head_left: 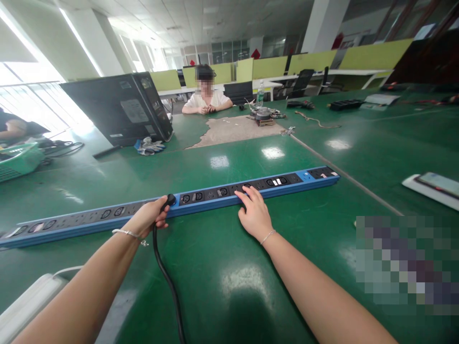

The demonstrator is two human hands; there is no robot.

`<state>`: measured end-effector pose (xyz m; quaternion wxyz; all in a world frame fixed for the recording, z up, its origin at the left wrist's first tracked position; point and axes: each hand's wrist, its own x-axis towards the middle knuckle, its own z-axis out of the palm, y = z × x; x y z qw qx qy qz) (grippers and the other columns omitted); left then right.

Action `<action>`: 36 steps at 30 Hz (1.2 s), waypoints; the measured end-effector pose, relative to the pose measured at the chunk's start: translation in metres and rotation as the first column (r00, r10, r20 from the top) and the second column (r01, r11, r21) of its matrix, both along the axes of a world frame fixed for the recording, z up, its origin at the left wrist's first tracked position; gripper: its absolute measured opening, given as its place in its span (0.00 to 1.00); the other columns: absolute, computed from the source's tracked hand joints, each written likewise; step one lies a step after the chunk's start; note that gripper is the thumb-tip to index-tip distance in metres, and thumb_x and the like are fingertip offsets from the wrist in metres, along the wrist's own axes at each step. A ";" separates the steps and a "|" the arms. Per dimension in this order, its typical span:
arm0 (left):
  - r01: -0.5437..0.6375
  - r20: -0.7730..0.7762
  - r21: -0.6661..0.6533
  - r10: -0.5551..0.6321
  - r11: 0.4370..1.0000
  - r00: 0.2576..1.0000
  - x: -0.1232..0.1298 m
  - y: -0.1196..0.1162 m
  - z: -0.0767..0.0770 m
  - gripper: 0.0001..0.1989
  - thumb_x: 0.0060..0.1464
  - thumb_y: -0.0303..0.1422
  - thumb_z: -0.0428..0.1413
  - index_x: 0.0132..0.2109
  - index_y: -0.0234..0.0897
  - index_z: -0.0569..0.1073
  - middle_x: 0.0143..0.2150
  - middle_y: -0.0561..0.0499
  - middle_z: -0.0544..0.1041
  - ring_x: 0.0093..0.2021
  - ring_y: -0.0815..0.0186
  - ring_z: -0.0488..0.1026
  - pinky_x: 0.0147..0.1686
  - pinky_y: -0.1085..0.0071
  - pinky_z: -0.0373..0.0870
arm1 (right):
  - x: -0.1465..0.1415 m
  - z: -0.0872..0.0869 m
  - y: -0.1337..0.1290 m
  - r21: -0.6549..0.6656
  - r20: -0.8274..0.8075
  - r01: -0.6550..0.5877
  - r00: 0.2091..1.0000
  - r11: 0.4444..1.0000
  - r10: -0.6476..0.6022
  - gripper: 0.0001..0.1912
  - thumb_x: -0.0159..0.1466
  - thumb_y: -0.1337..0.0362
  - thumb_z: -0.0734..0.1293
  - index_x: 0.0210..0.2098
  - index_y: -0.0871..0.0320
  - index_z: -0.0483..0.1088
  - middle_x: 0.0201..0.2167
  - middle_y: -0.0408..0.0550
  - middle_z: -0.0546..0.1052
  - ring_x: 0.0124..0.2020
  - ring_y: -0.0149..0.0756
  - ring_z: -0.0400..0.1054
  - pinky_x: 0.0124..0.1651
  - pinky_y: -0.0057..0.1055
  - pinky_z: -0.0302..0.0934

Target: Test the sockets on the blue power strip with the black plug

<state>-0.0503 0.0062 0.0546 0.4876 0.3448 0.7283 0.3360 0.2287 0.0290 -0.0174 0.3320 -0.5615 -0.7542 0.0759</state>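
A long blue power strip point(210, 200) with black socket panels lies slantwise across the green table. My left hand point(152, 215) is closed on a black plug point(169, 199), held at the strip's blue middle part; whether it sits in a socket cannot be made out. From that hand a thick black cable point(167, 277) hangs down toward the near edge of the view. My right hand point(254, 210) rests on the strip right of its middle, fingers apart, fingertips on the socket panel, holding nothing.
Beyond the strip stand a black computer case point(118, 107), gloves point(149, 145) and a green basket point(21, 160). A person point(207, 98) sits across the table point(201, 258). White devices lie at left point(32, 301) and right point(435, 188). A bottle point(260, 94) stands farther back.
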 end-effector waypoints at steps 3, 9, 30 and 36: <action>0.003 -0.089 0.018 -0.001 1.000 0.996 0.006 -0.001 -0.004 0.19 0.50 0.48 0.47 0.23 0.38 0.61 0.08 0.62 0.53 0.10 0.76 0.51 0.19 0.74 0.66 | 0.000 0.001 -0.001 -0.008 0.005 0.003 1.000 1.000 -0.003 0.28 0.54 0.73 0.59 0.53 0.51 0.65 0.58 0.47 0.62 0.62 0.42 0.49 0.59 0.44 0.54; -0.003 0.006 -0.019 0.003 1.000 1.000 0.009 -0.001 -0.004 0.19 0.51 0.48 0.46 0.22 0.38 0.60 0.08 0.63 0.51 0.10 0.76 0.49 0.20 0.74 0.66 | -0.001 0.002 -0.002 -0.021 0.018 0.008 1.000 1.000 -0.008 0.28 0.55 0.73 0.59 0.54 0.50 0.65 0.59 0.46 0.62 0.62 0.41 0.48 0.59 0.44 0.54; 0.037 -0.009 -0.030 -0.037 0.999 0.999 0.005 -0.002 -0.002 0.21 0.49 0.51 0.46 0.20 0.39 0.60 0.09 0.61 0.54 0.11 0.74 0.52 0.24 0.68 0.69 | 0.000 0.003 -0.003 -0.019 0.034 -0.004 0.999 1.000 0.004 0.28 0.55 0.73 0.59 0.54 0.52 0.64 0.59 0.48 0.61 0.62 0.42 0.47 0.59 0.43 0.54; 0.038 -0.021 -0.029 -0.039 0.999 0.999 0.006 -0.003 -0.008 0.22 0.45 0.54 0.49 0.20 0.39 0.60 0.09 0.61 0.54 0.11 0.74 0.53 0.24 0.67 0.69 | 0.000 0.002 -0.003 -0.008 0.029 -0.008 1.000 1.000 0.008 0.28 0.54 0.73 0.59 0.54 0.52 0.65 0.59 0.48 0.62 0.62 0.43 0.48 0.58 0.45 0.55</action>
